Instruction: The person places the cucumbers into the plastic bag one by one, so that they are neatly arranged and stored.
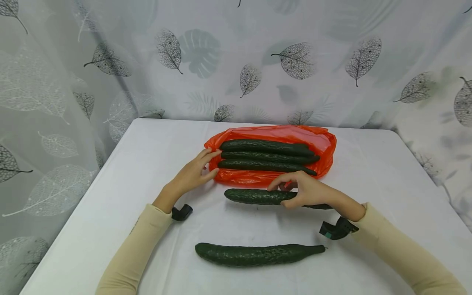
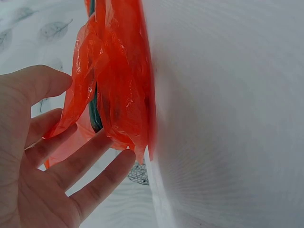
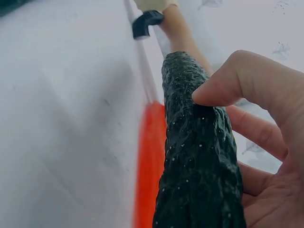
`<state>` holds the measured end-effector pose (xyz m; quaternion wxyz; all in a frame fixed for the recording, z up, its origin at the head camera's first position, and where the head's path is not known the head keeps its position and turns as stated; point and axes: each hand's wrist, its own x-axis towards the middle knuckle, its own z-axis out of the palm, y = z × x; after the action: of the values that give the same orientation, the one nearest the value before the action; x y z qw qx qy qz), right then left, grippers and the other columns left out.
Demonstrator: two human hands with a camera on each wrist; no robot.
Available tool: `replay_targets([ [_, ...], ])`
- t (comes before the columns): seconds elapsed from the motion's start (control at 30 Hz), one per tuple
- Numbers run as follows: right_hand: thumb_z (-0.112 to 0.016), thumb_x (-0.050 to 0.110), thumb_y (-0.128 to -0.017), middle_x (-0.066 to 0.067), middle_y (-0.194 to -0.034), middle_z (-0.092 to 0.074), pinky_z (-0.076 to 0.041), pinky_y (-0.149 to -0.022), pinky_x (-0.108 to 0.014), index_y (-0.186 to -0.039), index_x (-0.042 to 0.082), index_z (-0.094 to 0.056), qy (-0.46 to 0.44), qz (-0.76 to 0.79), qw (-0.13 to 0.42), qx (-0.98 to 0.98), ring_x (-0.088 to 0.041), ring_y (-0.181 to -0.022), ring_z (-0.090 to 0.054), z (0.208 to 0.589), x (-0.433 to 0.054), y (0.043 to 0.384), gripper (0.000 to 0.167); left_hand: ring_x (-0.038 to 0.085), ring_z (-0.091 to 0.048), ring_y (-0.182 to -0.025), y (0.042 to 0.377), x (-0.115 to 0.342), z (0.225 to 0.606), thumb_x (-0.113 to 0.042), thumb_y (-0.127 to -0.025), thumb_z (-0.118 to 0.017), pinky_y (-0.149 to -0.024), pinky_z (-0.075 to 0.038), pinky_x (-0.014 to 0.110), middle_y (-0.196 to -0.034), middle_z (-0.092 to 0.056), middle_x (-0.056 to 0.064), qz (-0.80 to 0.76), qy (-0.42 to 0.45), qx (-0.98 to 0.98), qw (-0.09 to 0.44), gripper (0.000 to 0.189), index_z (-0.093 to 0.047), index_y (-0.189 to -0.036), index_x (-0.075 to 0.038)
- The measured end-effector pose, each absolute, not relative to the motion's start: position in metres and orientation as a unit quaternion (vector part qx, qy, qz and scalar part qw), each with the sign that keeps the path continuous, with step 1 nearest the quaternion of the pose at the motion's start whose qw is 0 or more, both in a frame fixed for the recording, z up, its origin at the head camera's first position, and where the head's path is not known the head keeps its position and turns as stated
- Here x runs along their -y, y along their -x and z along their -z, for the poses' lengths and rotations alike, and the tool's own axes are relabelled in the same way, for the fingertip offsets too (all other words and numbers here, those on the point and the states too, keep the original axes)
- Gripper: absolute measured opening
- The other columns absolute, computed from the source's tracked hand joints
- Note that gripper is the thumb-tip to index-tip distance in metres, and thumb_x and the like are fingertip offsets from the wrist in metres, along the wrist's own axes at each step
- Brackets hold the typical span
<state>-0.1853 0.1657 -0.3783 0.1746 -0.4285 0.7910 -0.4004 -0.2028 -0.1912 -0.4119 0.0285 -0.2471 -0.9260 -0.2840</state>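
My right hand (image 1: 307,190) grips a dark green cucumber (image 1: 250,196) around its middle, thumb on the near side and fingers on the far side. In the right wrist view the bumpy cucumber (image 3: 197,156) is pinched between thumb and fingers. Behind it lies an open red plastic bag (image 1: 243,178) with three cucumbers (image 1: 265,157) side by side in it. At the bag's left end is my left hand (image 1: 193,172), its fingers spread. In the left wrist view those fingers (image 2: 102,183) are right at the crumpled red bag (image 2: 121,80), loosely extended.
One more cucumber (image 1: 258,255) lies on the white-covered table (image 1: 177,266) nearer to me. A leaf-patterned curtain (image 1: 239,57) hangs behind the table and along its sides. Each wrist wears a small black camera.
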Motion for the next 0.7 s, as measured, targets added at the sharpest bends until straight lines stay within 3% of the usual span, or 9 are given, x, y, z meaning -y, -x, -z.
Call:
replay_targets([
  [0.37, -0.074, 0.003, -0.078, -0.002, -0.111, -0.069, -0.054, -0.084, -0.036, -0.112, 0.011, -0.070, 0.396, 0.398, 0.143, -0.815, -0.019, -0.097, -0.058, 0.369, -0.171, 0.204, 0.036, 0.035, -0.042, -0.135, 0.202, 0.191, 0.410, -0.023, -0.095, -0.063, -0.094, -0.051, 0.048, -0.150, -0.037, 0.017, 0.287, 0.248, 0.925, 0.027, 0.057, -0.044, -0.146, -0.007],
  [0.7, -0.075, 0.001, -0.077, -0.004, -0.108, -0.069, -0.053, -0.078, -0.028, -0.111, 0.007, -0.070, 0.374, 0.399, 0.128, -0.827, -0.021, -0.088, -0.055, 0.366, -0.170, 0.223, 0.035, 0.034, -0.039, -0.138, 0.203, 0.191, 0.411, -0.022, -0.094, -0.064, -0.095, -0.050, 0.048, -0.151, -0.037, 0.016, 0.289, 0.252, 0.923, 0.030, 0.057, -0.044, -0.146, -0.009],
])
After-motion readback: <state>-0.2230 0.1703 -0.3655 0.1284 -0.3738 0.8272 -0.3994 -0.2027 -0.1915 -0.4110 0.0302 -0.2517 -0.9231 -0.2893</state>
